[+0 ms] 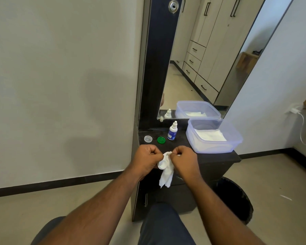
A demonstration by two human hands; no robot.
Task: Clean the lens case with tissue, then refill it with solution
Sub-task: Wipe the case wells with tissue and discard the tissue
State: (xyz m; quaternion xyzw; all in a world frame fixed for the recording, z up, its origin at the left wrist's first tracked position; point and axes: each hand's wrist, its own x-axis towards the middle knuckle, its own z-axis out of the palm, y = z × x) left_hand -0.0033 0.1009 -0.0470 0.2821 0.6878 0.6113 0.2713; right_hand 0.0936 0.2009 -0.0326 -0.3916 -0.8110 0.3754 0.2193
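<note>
Right over the front edge of the dark bench (pixel 217 157), both hands meet with their fingers curled in tight. The left hand (pixel 147 159) is clenched round a white rounded piece, apparently the lens case (pixel 162 164), which peeps out below its knuckles; how the fingertips lie on it is hidden by the back of the hand. The right hand (pixel 185 159) pinches the upper end of a white tissue (pixel 167 171) between thumb and curled fingers, pressing it against the case. The rest of the tissue hangs loose below the two hands, in front of the cabinet face.

Farther back on the bench, a clear round cap (pixel 148 138) lies flat near the left edge, and a green round cap (pixel 161 140) lies just beside it to the right, the two apart from each other. A small solution bottle (pixel 172 131) with a white nozzle top and a blue label stands upright next to the green cap, well apart from the hands. To its right sits a translucent plastic box (pixel 237 137), open on top, with white tissues folded inside. A mirror (pixel 210 59) rises behind the bench and reflects the bottle, the box and a row of pale cupboards. A dark round bin (pixel 237 200) stands on the floor to the right of the cabinet
</note>
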